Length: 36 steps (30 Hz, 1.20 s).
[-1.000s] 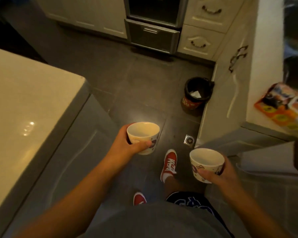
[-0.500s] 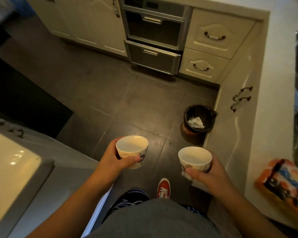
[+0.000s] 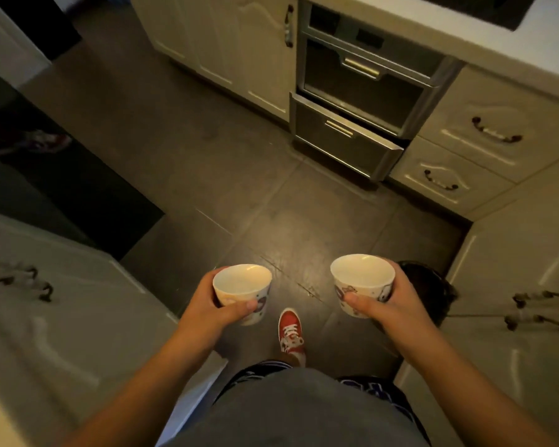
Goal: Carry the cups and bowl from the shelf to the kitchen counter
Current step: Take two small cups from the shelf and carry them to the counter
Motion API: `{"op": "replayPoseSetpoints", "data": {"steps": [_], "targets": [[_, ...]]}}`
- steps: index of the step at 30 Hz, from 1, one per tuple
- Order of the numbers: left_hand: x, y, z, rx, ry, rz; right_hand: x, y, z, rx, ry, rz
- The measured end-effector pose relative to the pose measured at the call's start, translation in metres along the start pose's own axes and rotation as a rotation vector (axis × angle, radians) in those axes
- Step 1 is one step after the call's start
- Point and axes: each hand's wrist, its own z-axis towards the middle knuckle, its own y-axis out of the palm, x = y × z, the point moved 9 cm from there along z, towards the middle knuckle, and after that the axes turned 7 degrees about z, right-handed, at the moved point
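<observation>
Two cups: both upright, mouths up, held above the dark tiled floor (image 3: pixel 239 175), well apart from each other.
Left cup (image 3: pixel 242 292): in the left hand (image 3: pixel 207 304), thumb across its near wall, fingers wrapped behind, gripping it.
Right cup (image 3: pixel 362 283): in the right hand (image 3: pixel 397 304), thumb on the printed near wall, fingers curled round the far side, gripping it.
Hidden: fingertips behind both cups; cup bases; prints too blurred to read.
Bin (image 3: pixel 433 285): dark, mostly covered by the right hand.
Surface (image 3: pixel 465 30): pale, cut off at top right, above the oven (image 3: pixel 362 91).
Red shoe (image 3: pixel 291 330): between the forearms.
</observation>
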Motion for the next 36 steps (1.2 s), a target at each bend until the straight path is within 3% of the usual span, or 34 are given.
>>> {"op": "replayPoseSetpoints", "data": {"steps": [11, 21, 27, 36], "targets": [[0.132, 0.057, 0.159, -0.172, 0.082, 0.01, -0.05, -0.07, 0.108, 0.108, 0.088, -0.013], [0.225, 0.086, 0.316, -0.114, 0.038, -0.065, -0.111, -0.119, 0.294, 0.052, 0.111, -0.062], [0.241, 0.042, 0.349, 0.048, -0.024, -0.168, -0.179, -0.063, 0.403, -0.143, 0.07, -0.181], [0.226, -0.078, 0.404, 0.304, -0.088, -0.198, -0.252, 0.105, 0.529, -0.427, 0.002, -0.272]]}}
